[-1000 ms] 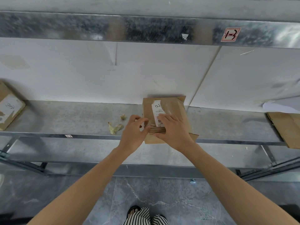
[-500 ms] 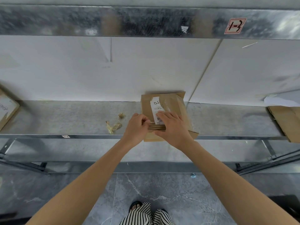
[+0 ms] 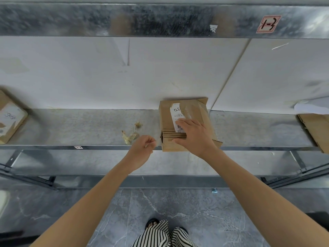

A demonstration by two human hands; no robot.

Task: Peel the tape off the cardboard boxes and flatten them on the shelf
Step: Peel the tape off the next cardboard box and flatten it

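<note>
The cardboard box [image 3: 185,125] is set upright on the metal shelf [image 3: 80,129], its far side close to the white back panel and its near face at the shelf's front edge, so that the taped seam is presented to the person at working reach. The right hand [image 3: 194,138] is laid flat on the top of the box with the fingers straight and spread over the lower part of the white label [image 3: 176,116]; nothing is gripped, and the hand is judged to serve as a clamp, so that the light box is not dragged off the shelf when tape is pulled. The left hand [image 3: 142,148] is held just beside the near left corner of the box, apart from it, with the fingers curled and the thumb closed against the forefinger as for a pinch. Whether a strip of tape is held there cannot be told, since any clear film is too faint to be made out. Brown tape bands [image 3: 170,135] are seen across the upper near edge of the box, and glossy clear tape [image 3: 190,109] on its top, so the peeling step is judged unfinished and flattening not yet begun. Crumpled tape scraps [image 3: 130,134] are deposited on the shelf to the left of the box, within reach of the left hand. A second labelled box [image 3: 10,118] is placed at the far left, and flattened cardboard [image 3: 315,129] at the far right, well apart from the work.
</note>
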